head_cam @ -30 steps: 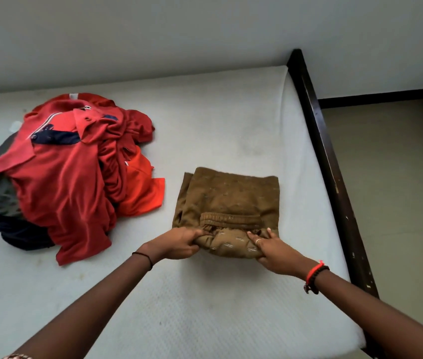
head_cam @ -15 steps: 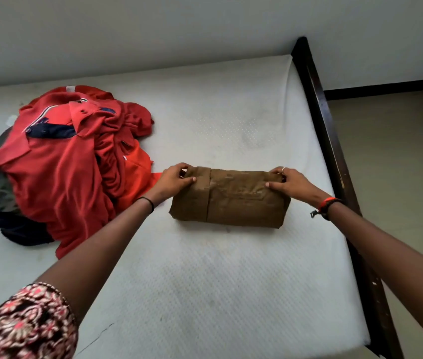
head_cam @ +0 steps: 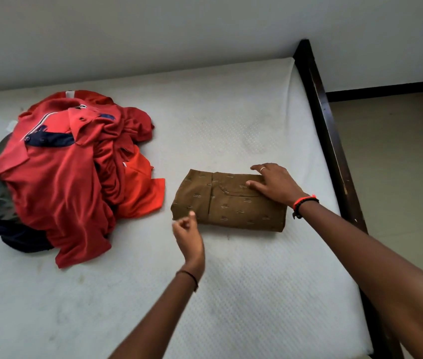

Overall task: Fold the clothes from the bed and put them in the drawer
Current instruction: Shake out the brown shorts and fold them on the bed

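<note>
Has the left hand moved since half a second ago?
Yes. The left hand came off the far left corner of the brown garment and pulled back to its near left corner.

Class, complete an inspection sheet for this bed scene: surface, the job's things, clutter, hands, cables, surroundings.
Surface: white mattress, faintly stained.
Job's things: folded brown garment lying flat; unfolded clothes pile, red, orange and dark, close on its left. Drawer not in view.
Clutter: nothing seen.
Hands: right hand rests flat on the brown garment; left hand loosely curled by its near-left corner, holding nothing.
Cables: nothing seen.
Surroundings: dark wooden bed frame on the right, floor beyond, pale wall behind.
</note>
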Demonstrator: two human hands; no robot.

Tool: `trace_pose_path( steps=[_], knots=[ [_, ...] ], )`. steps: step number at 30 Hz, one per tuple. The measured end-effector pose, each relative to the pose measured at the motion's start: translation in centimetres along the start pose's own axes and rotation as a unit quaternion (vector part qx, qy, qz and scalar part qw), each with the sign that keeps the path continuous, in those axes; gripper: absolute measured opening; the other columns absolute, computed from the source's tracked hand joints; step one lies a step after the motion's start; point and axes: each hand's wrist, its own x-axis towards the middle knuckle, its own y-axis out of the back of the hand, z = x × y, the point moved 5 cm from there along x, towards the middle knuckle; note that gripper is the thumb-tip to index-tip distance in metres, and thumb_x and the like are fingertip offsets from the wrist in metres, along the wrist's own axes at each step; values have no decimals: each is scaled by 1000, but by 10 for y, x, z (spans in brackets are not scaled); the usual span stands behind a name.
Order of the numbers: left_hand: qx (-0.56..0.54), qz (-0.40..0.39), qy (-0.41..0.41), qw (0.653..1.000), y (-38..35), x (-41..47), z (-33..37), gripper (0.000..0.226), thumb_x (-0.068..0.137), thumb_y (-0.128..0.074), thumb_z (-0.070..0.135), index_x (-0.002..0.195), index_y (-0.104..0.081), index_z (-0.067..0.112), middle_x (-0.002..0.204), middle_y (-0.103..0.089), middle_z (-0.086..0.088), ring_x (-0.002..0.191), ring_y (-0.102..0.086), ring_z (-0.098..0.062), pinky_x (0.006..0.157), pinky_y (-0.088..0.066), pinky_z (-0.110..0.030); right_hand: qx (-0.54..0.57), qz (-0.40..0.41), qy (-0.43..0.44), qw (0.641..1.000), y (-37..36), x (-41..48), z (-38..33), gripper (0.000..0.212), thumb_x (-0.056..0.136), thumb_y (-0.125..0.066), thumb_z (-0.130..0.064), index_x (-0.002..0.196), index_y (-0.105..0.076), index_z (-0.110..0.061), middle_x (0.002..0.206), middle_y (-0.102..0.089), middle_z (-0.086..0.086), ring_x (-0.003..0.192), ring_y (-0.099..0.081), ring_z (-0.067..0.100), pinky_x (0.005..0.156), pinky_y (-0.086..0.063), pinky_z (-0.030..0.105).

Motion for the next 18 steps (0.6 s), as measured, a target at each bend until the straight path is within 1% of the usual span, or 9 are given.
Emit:
trace_pose_path(
  steps=[1, 2, 4, 5, 8, 11, 14, 16, 18],
  knots=[
    [-9, -50, 81, 995, -8, -14, -20, 25, 92, -58, 31, 96, -50, 8, 86, -53, -8, 77, -50, -19, 73, -45, -33, -7, -28, -2, 1000, -3, 4, -2, 59, 90, -48, -56, 135, -46, -19, 131, -55, 10, 124, -46, 26, 103, -34, 38],
    [-19, -110, 135, 985, -17, -27, -34, 31, 91, -58, 36, 103, -51, 8, 89, -55, -6, 77, -52, -16, 70, -45, -28, -7, -56, -9, 998, -5, 8, -3, 62, 89, -46, -60, 136, -45, -19, 130, -55, 10, 122, -48, 26, 102, -35, 39],
    [-51, -202, 163, 964, -35, -46, -47, 44, 88, -60, 41, 120, -50, 12, 108, -59, -1, 92, -58, -10, 78, -45, -24, 8, -105, -30, 994, -13, 12, -2, 63, 87, -44, -64, 131, -47, -19, 126, -56, 8, 118, -50, 26, 97, -38, 41],
    [-75, -221, 163, 959, -42, -48, -47, 48, 87, -61, 41, 126, -48, 16, 118, -58, 1, 102, -57, -9, 85, -44, -26, 19, -121, -39, 992, -17, 13, -1, 62, 86, -44, -66, 125, -49, -18, 123, -56, 7, 115, -51, 26, 94, -39, 41],
    [-180, -198, 193, 944, -60, -40, -35, 49, 85, -66, 37, 127, -47, 22, 127, -57, 4, 116, -53, -13, 96, -41, -32, 72, -135, -60, 986, -26, 12, 3, 58, 84, -45, -68, 107, -53, -15, 107, -59, 5, 100, -56, 24, 83, -43, 38],
    [-251, -170, 216, 928, -66, -27, -24, 48, 82, -70, 34, 125, -55, 17, 126, -61, -2, 114, -57, -17, 103, -43, -35, 136, -129, -88, 978, -30, 3, 7, 54, 85, -48, -66, 103, -52, -16, 102, -61, 3, 91, -56, 21, 77, -43, 35],
    [-247, -177, 182, 935, -68, -21, -10, 41, 84, -69, 31, 121, -60, 17, 120, -66, -4, 110, -62, -19, 95, -50, -35, 221, -130, -128, 958, -41, -12, 15, 54, 83, -50, -67, 110, -52, -20, 111, -62, 2, 94, -58, 19, 78, -43, 31],
    [-250, -217, 177, 927, -71, -25, 3, 34, 85, -65, 30, 117, -62, 18, 114, -69, -5, 107, -63, -22, 91, -52, -37, 258, -138, -147, 945, -53, -23, 20, 66, 80, -51, -69, 124, -50, -19, 124, -59, 2, 105, -57, 20, 85, -43, 31],
    [-252, -267, 197, 909, -75, -33, 15, 26, 87, -61, 27, 111, -65, 17, 106, -71, -8, 97, -67, -23, 85, -54, -38, 293, -153, -168, 929, -65, -38, 26, 79, 77, -51, -74, 134, -45, -20, 133, -53, 0, 116, -53, 20, 96, -42, 32]
  ],
)
